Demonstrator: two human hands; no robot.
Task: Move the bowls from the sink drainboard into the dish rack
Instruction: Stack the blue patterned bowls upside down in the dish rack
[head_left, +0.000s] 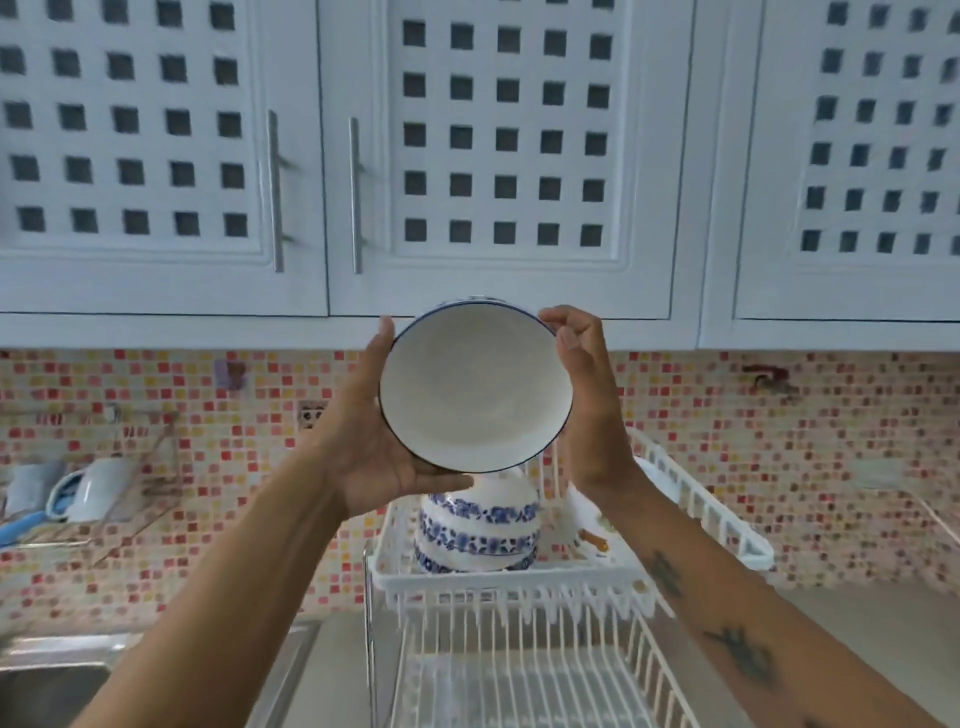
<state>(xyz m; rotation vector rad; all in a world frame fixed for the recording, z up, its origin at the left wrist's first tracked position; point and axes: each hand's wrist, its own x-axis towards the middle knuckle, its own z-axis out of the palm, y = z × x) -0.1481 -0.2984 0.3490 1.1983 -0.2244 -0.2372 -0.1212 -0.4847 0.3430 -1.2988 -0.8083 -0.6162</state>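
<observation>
I hold a white bowl (475, 389) with a dark blue rim up in the air, tilted so its inside faces me. My left hand (371, 441) cups its lower left edge and my right hand (584, 395) grips its right edge. Right below it, several blue-and-white patterned bowls (478, 530) stand stacked on their sides in the upper tier of the white dish rack (691, 499). The rack's lower tier (519, 670) of white wires lies nearer to me.
White lattice cabinet doors (493, 156) hang close above the bowl. A mosaic tile backsplash (779, 441) runs behind. On the left hangs a wire shelf (93, 499) with blue and white items. The steel sink edge (62, 654) is at lower left.
</observation>
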